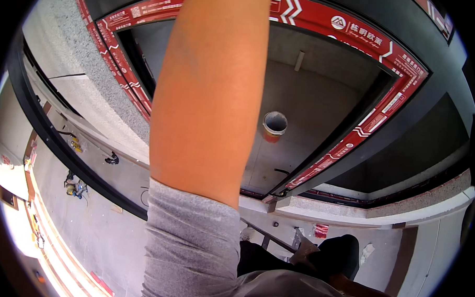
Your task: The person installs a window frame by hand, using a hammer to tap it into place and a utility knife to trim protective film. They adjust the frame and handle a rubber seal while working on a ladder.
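Note:
My bare left forearm, in a pushed-up grey sleeve, rises through the middle of the view and runs off the top edge. The left hand is beyond that edge, so what it touches cannot be seen. Behind the arm stands a dark metal window frame (388,51), its faces covered with red and white printed protective film. On my right side, only a strip of skin at the end of my right arm (342,283) shows beside my dark trousers; its fingers are hidden.
Through the frame opening, a white and orange bucket (274,126) stands on the floor. A long black curved-looking bar (70,145) crosses the left side. Tools (77,189) lie on the floor beyond it. Below right are a red packet (321,231) and metal rails (268,235).

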Demonstrator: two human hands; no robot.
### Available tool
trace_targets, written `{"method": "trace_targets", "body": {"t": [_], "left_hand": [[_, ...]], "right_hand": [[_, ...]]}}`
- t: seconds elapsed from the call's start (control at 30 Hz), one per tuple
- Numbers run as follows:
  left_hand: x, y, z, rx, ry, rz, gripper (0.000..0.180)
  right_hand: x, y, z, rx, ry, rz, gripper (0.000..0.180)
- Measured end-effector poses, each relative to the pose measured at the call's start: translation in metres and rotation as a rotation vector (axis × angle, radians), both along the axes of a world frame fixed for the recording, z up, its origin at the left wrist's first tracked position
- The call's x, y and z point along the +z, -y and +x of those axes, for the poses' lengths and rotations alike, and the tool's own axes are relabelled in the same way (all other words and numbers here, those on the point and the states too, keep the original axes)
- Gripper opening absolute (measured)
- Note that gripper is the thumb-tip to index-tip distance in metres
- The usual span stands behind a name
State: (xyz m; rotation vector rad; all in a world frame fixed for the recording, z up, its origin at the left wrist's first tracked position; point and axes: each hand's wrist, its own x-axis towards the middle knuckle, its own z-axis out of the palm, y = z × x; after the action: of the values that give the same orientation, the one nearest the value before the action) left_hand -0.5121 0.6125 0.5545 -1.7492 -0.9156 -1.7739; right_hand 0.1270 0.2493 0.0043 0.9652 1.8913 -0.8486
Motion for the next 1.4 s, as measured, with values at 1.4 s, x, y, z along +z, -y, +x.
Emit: {"method": "trace_targets", "body": {"t": [1.4], "left_hand": [[0.013,-0.007,-0.048,0.026,-0.005,-0.18,0.031]], "right_hand": [[0.026,-0.027,-0.068,-0.431,-0.172,-0.129,0.047]]}}
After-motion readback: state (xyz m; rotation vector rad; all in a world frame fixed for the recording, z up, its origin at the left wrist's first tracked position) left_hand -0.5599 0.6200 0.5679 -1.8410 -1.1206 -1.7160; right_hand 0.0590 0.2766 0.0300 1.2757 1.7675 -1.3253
